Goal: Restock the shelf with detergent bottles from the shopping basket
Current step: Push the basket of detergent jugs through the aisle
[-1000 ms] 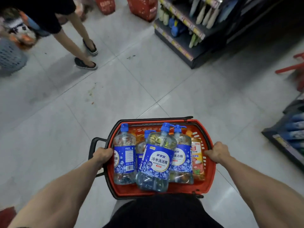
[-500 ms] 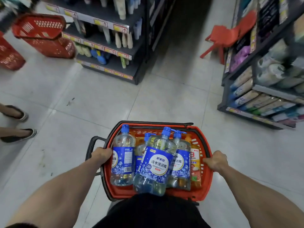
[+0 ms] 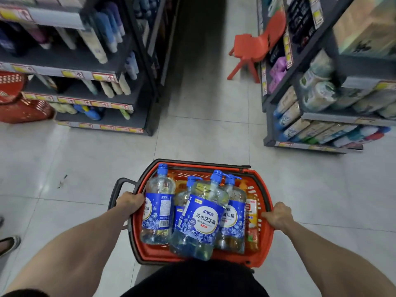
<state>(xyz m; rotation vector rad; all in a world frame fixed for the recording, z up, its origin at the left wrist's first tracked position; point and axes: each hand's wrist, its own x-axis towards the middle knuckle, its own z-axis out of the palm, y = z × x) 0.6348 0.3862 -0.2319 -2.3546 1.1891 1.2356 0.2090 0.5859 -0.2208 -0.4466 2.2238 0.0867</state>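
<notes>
An orange shopping basket [image 3: 265, 239] with black handles hangs in front of my waist. Several clear detergent bottles with blue caps and blue labels lie in it: the biggest in view [image 3: 199, 221] is in the middle, another [image 3: 157, 209] is at the left. An orange-labelled bottle [image 3: 251, 219] lies against the right wall. My left hand [image 3: 129, 203] grips the basket's left rim beside the black handle. My right hand [image 3: 278, 215] grips the right rim.
A dark shelf unit [image 3: 102, 103] with bottles stands at the left, another [image 3: 321, 116] with packaged goods at the right. An aisle of pale floor tiles runs between them. A red plastic chair [image 3: 250, 52] stands in it. Red baskets [image 3: 19, 103] sit far left. Someone's sandalled foot [image 3: 8, 243] shows at the left edge.
The view has swung right and come nearer to the aisle between the two shelf units. The person on the left has slid almost out of view. Both hands keep their grip on the basket.
</notes>
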